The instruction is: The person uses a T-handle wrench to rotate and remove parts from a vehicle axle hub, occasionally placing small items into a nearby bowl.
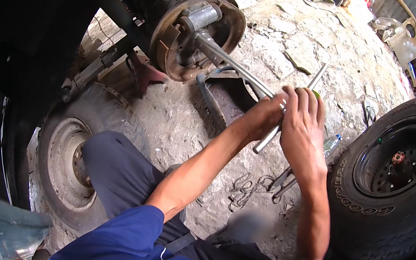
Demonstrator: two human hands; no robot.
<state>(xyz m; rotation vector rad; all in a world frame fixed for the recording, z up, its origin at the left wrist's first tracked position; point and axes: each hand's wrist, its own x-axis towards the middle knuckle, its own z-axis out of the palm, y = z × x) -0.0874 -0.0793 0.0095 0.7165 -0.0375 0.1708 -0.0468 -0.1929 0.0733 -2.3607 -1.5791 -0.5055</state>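
Observation:
A long metal T-handle wrench (233,63) runs from the middle of a rusty brake backing plate (161,51) towards me. Its thin cross rod (317,77) passes through the near end and sticks out on both sides of my hands. My left hand (264,116) is closed around the near end of the shaft, where shaft and rod meet. Right beside it, my right hand (303,117) bends its fingers over the cross rod; its palm side is hidden. A grey metal cylinder (203,17) sits on the hub just above the wrench's far end.
A big tyre on a black rim (394,167) lies at the right, another wheel (62,163) at the left by my knee. Below the hub are a dark open container (217,104) and a red stand (144,76). A bottle (332,145) and a cord (247,189) lie on rough ground.

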